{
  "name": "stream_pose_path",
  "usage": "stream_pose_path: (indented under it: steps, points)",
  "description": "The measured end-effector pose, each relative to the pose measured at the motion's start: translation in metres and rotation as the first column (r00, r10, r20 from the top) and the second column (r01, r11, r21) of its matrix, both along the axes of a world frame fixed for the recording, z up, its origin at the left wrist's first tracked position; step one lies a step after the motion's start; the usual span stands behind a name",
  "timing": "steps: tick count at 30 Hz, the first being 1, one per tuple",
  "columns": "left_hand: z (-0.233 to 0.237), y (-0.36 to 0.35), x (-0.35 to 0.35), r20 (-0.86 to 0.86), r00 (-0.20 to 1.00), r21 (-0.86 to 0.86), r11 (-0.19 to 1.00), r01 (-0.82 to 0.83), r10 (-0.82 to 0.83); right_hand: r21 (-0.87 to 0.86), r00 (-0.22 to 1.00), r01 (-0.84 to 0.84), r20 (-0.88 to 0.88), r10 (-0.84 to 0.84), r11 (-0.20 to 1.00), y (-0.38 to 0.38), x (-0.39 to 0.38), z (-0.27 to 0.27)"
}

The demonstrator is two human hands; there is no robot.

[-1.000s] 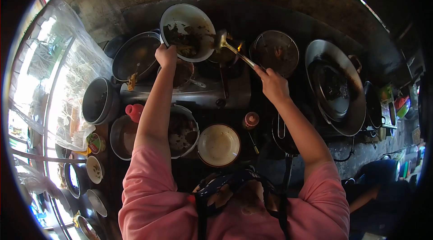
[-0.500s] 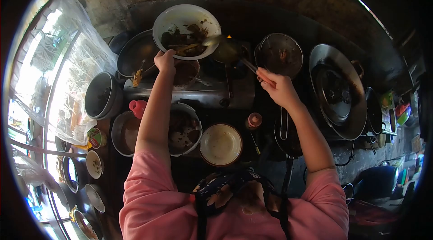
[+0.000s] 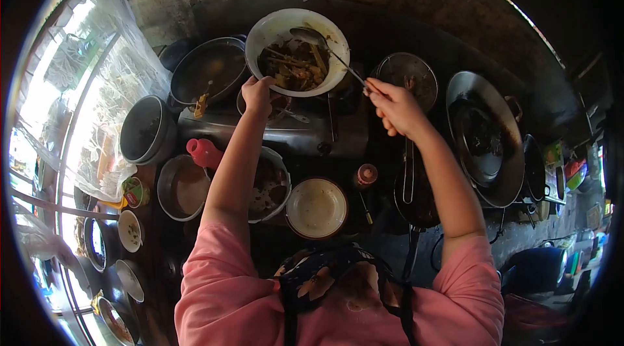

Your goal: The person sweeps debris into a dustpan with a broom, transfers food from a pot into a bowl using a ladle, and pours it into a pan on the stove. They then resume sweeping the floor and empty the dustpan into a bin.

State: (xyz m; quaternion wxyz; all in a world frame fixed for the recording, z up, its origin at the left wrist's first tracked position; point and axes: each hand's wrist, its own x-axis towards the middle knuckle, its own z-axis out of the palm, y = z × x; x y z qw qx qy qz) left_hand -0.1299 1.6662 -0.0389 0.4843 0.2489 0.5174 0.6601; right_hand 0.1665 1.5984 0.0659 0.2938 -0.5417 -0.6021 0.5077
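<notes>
My left hand [image 3: 258,94] grips the near rim of a white bowl [image 3: 263,27], held up above the stove. Brown and yellowish cooked food in strips and chunks [image 3: 302,68] fills its bottom. My right hand [image 3: 398,111] is closed around the handle of a metal ladle [image 3: 308,35]. The ladle's head is inside the bowl, near its far wall. Part of the stove [image 3: 279,135] and a smaller pot behind the bowl are hidden by the bowl and my left hand.
A dark wide pan [image 3: 201,63] stands left of the bowl, a round strainer [image 3: 426,73] to the right, and a large wok [image 3: 510,138] farther right. Nearer me are a cream bowl [image 3: 317,208], a pink bottle [image 3: 205,152] and a grey pot [image 3: 146,131].
The bowl has moved right in my left hand, and more food shows in it. The ladle has gone from beside the bowl's right edge to inside it.
</notes>
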Motion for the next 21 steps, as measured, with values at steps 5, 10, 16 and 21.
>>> stream_pose_path:
  steps: [5, 10, 16, 21]
  points:
    - [0.003, -0.006, -0.008, -0.016, 0.999, 0.002, 0.999, 0.046, -0.046, -0.095, 0.962, -0.115, 0.239, 0.135, 0.989, -0.031, 0.025, 0.038]
    - [0.015, -0.010, 0.002, -0.022, 0.998, 0.027, 0.997, 0.067, -0.067, 0.145, 0.914, -0.184, 0.390, 0.114, 0.972, -0.032, 0.010, 0.018]
    - [0.018, -0.011, 0.010, -0.085, 0.996, 0.037, 0.999, 0.033, -0.030, -0.304, 0.863, -0.232, 0.373, 0.340, 0.924, -0.002, 0.042, 0.052]
    - [0.033, -0.019, 0.015, -0.150, 0.988, 0.024, 0.998, 0.051, -0.047, -0.551, 0.969, -0.236, -0.076, 0.234, 0.801, 0.014, 0.055, 0.036]
